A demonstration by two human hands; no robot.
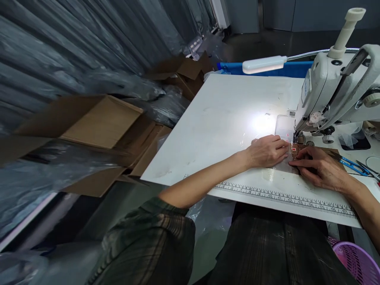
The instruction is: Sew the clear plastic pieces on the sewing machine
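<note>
My left hand (268, 151) lies palm down on a thin clear plastic sheet (283, 166), just left of the needle area of a white sewing machine (316, 87). Its fingers reach toward the presser foot (296, 136). At the sheet's right side, my right hand (319, 166) has its index finger and thumb brought together on the plastic near the front edge. A brown strip (332, 151) lies under and beside the right hand, with a small red mark near the presser foot. Part of the sheet is hidden beneath both hands.
A ruler tape (279, 196) runs along the front edge of the white table (219, 118). Blue thread snips (354, 165) and a dark phone-like object (356, 141) lie right. A lamp (264, 64) hangs behind. Cardboard boxes (103, 122) stand left; a purple basket (353, 261) sits below right.
</note>
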